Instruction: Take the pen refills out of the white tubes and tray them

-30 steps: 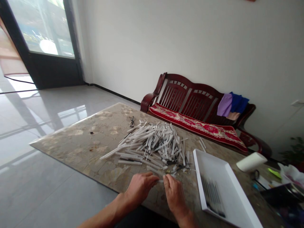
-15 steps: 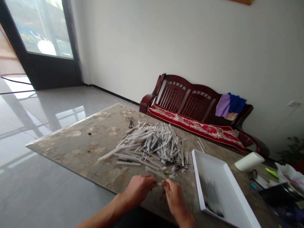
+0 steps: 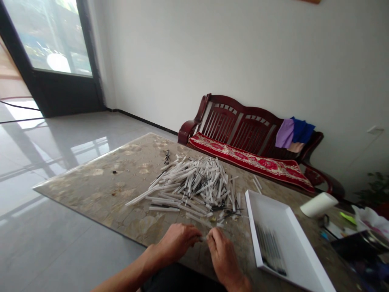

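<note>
Shift: left hand [image 3: 181,242] and right hand [image 3: 222,252] slightly farther from tube pile [image 3: 197,180] ahead
Grip: both pinched nearly closed, apparently on pale piece [image 3: 204,239]
Pale piece: between fingertips, seemingly crosswise, blurred

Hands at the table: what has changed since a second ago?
The left hand and right hand have drawn slightly toward the near edge of the table, still close together. They seem to pinch a small pale piece throughout, though blur hides its details. The pile of white tubes and the white box with its thin sticks stayed put.
</note>
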